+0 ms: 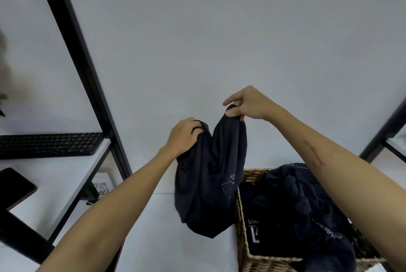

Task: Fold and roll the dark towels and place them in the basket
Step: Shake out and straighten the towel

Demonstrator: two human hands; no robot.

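Above the table, left hand (pixel 183 134) and right hand (pixel 246 104) each grip the hanging dark towel (pixel 206 184).

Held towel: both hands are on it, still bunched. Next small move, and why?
Probably draw the hands apart to spread it flat. The left hand and right hand grip the dark towel close together at its top edge, so it sags in a bunch beside the wicker basket. It looks unfolded; it needs opening out before any fold.
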